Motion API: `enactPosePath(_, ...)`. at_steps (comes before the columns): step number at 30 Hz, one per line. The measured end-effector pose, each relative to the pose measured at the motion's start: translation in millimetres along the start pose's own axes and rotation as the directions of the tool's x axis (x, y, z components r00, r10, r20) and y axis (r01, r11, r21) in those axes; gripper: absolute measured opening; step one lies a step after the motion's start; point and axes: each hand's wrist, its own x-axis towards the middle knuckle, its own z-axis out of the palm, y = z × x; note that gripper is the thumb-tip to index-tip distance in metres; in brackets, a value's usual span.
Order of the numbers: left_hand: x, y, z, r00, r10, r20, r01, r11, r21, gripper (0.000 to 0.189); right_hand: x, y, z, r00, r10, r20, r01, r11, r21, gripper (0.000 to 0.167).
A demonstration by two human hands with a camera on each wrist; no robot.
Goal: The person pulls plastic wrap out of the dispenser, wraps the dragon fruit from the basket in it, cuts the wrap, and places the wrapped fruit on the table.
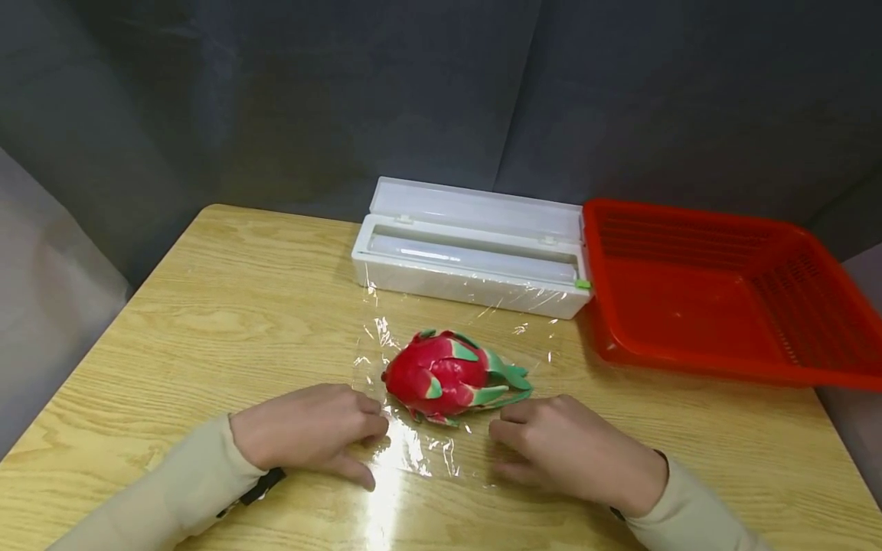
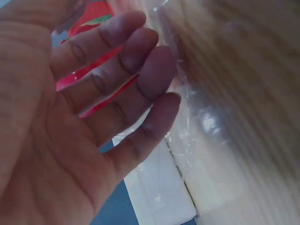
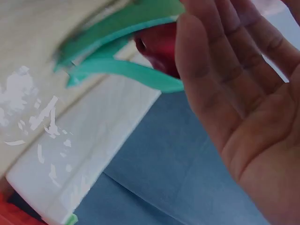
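A red dragon fruit [image 1: 441,373] with green scales lies on its side on a sheet of clear cling film [image 1: 413,451] spread over the table. My left hand [image 1: 320,428] is at the film's left front edge, thumb apart from the fingers. In the left wrist view its fingers [image 2: 140,70] are gently bent with nothing between them. By the fruit's green tips is my right hand [image 1: 568,451], at the film's right edge. The right wrist view shows its fingers [image 3: 201,70] loosely extended beside the fruit's green leaves [image 3: 122,70]; its thumb is out of that view.
Behind the fruit stands a white cling film box [image 1: 468,291], lid up, with a roll [image 1: 475,259] inside and a green slider [image 1: 582,284] at its right end. A red plastic basket [image 1: 696,306] sits beside it at the right. Dark cloth [image 1: 310,99] hangs behind the wooden table [image 1: 227,321].
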Motion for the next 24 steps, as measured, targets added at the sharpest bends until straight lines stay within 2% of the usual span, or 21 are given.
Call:
enactPosePath(5,-2.1,0.8,3.5,1.0,0.001,0.006,-0.001,1.0,0.029,0.038,-6.5,-3.8,6.1,0.989,0.046,0.137,-0.055,0.996,0.065,0.032)
enactPosePath(14,-6.8,1.9,9.3,0.999,0.028,-0.019,-0.027,0.996,0.081,0.042,-12.4,-4.6,13.2,0.954,0.083,0.289,-0.125,0.983,0.131,0.033)
enactPosePath(18,-9.0,2.0,9.8,0.998,0.046,-0.034,-0.043,0.995,0.095,0.042,-15.6,-4.2,16.6,0.942,0.087,0.325,-0.135,0.983,0.126,0.036)
enactPosePath(24,-11.1,1.1,8.3,1.0,0.029,-0.012,-0.028,0.997,0.076,0.036,-18.6,-3.6,19.3,0.94,0.086,0.33,-0.13,0.985,0.113,0.037)
